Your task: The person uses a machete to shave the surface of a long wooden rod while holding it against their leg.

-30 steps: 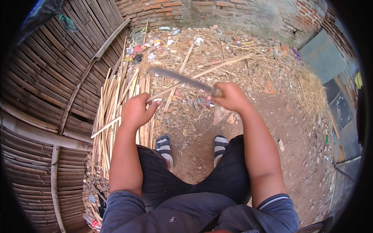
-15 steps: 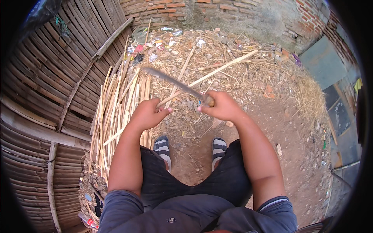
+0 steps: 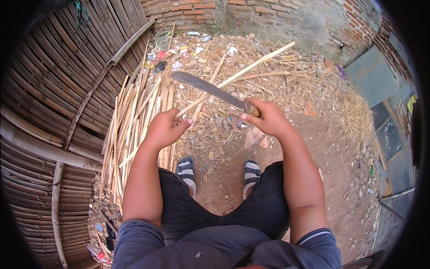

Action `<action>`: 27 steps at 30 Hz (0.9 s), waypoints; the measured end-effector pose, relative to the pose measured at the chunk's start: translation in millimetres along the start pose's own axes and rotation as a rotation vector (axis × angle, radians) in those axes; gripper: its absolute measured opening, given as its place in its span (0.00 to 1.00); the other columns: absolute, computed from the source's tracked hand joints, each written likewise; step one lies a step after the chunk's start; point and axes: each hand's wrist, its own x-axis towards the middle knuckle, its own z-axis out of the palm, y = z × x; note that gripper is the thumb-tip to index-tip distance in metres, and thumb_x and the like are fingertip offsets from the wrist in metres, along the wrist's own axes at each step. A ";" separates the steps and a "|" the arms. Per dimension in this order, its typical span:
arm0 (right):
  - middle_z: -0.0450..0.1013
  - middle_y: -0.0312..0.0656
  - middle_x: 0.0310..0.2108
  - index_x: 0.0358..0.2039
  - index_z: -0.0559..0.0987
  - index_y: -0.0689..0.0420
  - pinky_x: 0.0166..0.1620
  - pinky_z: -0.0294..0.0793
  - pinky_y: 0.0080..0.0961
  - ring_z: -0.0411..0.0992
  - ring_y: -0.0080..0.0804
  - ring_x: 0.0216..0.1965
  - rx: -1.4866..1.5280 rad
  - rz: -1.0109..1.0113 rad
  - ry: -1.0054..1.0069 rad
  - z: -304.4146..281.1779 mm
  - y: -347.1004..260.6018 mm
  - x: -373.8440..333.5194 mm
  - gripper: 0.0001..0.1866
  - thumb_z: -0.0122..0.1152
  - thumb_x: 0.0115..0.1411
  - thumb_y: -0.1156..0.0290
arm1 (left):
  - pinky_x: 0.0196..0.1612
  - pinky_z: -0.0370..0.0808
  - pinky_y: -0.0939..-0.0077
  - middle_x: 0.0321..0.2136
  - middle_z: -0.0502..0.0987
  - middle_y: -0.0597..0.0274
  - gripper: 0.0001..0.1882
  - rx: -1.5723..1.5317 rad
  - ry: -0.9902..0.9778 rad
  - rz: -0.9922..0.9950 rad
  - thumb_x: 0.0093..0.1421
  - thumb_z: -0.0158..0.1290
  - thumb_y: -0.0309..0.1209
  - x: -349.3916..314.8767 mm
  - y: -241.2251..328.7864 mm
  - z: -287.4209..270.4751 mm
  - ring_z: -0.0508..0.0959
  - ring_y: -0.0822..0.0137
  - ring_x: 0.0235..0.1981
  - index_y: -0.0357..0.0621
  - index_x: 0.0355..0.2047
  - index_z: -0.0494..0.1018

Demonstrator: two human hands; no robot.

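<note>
My left hand [image 3: 165,128] is closed round the near end of a long, pale bamboo strip [image 3: 257,64], which slants up and away to the right. In my right hand [image 3: 267,117] is the wooden handle of a machete [image 3: 210,88]. Its dark, curved blade points to the far left and crosses over the strip; whether blade and strip touch I cannot tell. To the left of my left hand lies a pile of similar bamboo strips [image 3: 127,121] on the ground.
A slatted bamboo wall [image 3: 49,85] rises on the left, and a brick wall [image 3: 260,11] stands at the back. Rubble, dry straw [image 3: 354,112] and litter cover the ground ahead. Another loose strip [image 3: 214,78] lies there. Grey sheets [image 3: 374,76] lean at the right.
The machete, blurred before, now shows sharply, and my right hand has shifted slightly up and right. The far end of the held bamboo strip has risen. My left hand keeps its grip.
</note>
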 end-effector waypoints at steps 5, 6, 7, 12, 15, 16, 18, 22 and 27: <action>0.82 0.46 0.32 0.47 0.80 0.50 0.40 0.79 0.46 0.83 0.47 0.37 -0.236 -0.144 -0.005 19.3 -35.2 -2.5 0.24 0.67 0.63 0.44 | 0.33 0.77 0.64 0.28 0.82 0.49 0.27 -0.144 -0.011 0.077 0.61 0.66 0.51 -1.8 2.7 10.3 0.83 0.58 0.28 0.33 0.38 0.79; 0.82 0.46 0.31 0.45 0.79 0.51 0.39 0.79 0.46 0.83 0.47 0.36 -0.282 -0.215 0.051 22.3 -33.5 -1.4 0.24 0.67 0.64 0.44 | 0.33 0.78 0.64 0.28 0.82 0.49 0.27 -0.185 -0.010 0.120 0.61 0.66 0.51 -2.2 3.8 10.9 0.83 0.59 0.28 0.33 0.38 0.79; 0.81 0.45 0.30 0.44 0.79 0.51 0.38 0.78 0.46 0.82 0.47 0.35 -0.328 -0.286 0.107 24.9 -31.6 0.0 0.23 0.66 0.64 0.43 | 0.33 0.78 0.64 0.28 0.82 0.49 0.27 -0.124 -0.038 0.073 0.61 0.66 0.51 -2.0 4.3 8.3 0.83 0.58 0.28 0.33 0.38 0.79; 0.81 0.47 0.28 0.44 0.79 0.54 0.36 0.79 0.44 0.81 0.47 0.31 -0.139 0.148 0.263 4.1 -1.1 16.4 0.25 0.70 0.62 0.44 | 0.31 0.77 0.62 0.24 0.81 0.51 0.26 0.014 0.026 0.074 0.61 0.66 0.51 -3.8 -4.5 -2.9 0.81 0.57 0.24 0.35 0.36 0.79; 0.81 0.48 0.27 0.45 0.80 0.55 0.36 0.79 0.44 0.81 0.48 0.31 -0.116 0.287 0.332 -5.8 24.4 14.4 0.25 0.72 0.60 0.46 | 0.29 0.72 0.68 0.21 0.76 0.58 0.24 0.014 -0.005 0.017 0.61 0.67 0.48 -3.5 3.1 -3.2 0.74 0.67 0.22 0.37 0.32 0.77; 0.81 0.48 0.28 0.45 0.80 0.55 0.36 0.79 0.44 0.82 0.49 0.31 -0.124 0.309 0.336 -5.9 29.4 13.9 0.25 0.72 0.60 0.47 | 0.29 0.72 0.68 0.21 0.76 0.58 0.24 0.013 -0.027 0.009 0.61 0.67 0.48 -2.7 5.0 -1.2 0.74 0.67 0.22 0.37 0.32 0.77; 0.81 0.49 0.28 0.44 0.80 0.54 0.36 0.79 0.46 0.82 0.51 0.32 -0.122 0.248 0.306 -2.6 25.6 11.5 0.23 0.73 0.59 0.50 | 0.28 0.72 0.68 0.21 0.76 0.58 0.24 0.015 -0.071 -0.008 0.61 0.67 0.48 -1.4 8.9 2.3 0.74 0.67 0.22 0.37 0.32 0.77; 0.81 0.50 0.29 0.41 0.79 0.53 0.37 0.80 0.48 0.81 0.54 0.33 -0.202 0.072 0.198 17.7 1.3 7.8 0.16 0.72 0.59 0.59 | 0.27 0.71 0.67 0.20 0.75 0.60 0.23 -0.015 -0.053 0.074 0.61 0.67 0.47 1.1 2.5 13.7 0.73 0.67 0.21 0.37 0.32 0.77; 0.80 0.50 0.28 0.38 0.80 0.53 0.39 0.81 0.46 0.81 0.52 0.34 -0.322 -0.024 0.111 8.2 -13.5 7.7 0.08 0.67 0.61 0.66 | 0.30 0.75 0.60 0.23 0.79 0.51 0.27 -0.006 -0.083 0.055 0.59 0.67 0.52 -1.0 -0.7 4.9 0.80 0.56 0.24 0.35 0.34 0.79</action>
